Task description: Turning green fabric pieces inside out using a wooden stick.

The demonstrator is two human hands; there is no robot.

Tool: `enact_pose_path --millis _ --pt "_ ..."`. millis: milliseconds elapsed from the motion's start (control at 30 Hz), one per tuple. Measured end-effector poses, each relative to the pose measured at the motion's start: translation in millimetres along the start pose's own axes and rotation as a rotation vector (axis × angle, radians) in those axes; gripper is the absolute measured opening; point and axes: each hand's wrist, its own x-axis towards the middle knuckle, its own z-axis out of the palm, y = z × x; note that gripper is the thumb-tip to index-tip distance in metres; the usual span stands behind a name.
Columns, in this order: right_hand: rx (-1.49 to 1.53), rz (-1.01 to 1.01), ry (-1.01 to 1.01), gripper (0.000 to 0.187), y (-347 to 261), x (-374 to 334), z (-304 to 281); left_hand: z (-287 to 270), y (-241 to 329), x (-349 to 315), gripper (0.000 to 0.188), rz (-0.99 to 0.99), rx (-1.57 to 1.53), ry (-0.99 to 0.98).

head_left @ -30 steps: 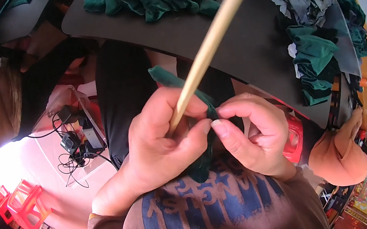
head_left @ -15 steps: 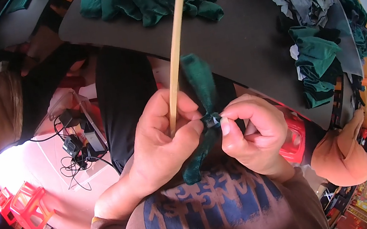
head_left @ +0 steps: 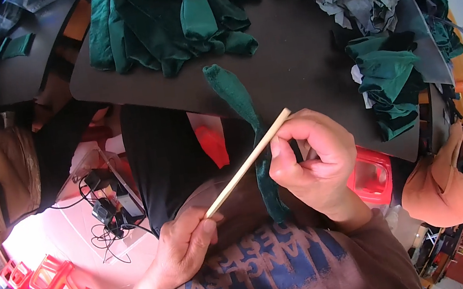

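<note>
Green velvet makes up the strip [head_left: 233,93], which the right hand [head_left: 321,161] pinches near its narrow middle, one end toward the far tabletop [head_left: 292,69], the other above the near shirt [head_left: 263,274]. The left hand [head_left: 184,247] grips the stick [head_left: 246,164], which crosses the strip, its tip beside the right hand's fingers. A hasty push could jab them or snag the velvet; a loose pinch could drop the strip, as both ends look unsupported.
</note>
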Motion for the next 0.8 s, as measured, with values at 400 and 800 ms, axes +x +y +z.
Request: enact_pose_path --millis 400,800 --pt "-0.224 -0.153 0.148 0.015 8 8 -3 1 -2 -7 0.024 -0.086 -0.068 -0.024" --pt "-0.362 -0.508 0.094 0.016 11 5 11 7 4 4 0.026 -0.207 -0.224 -0.079"
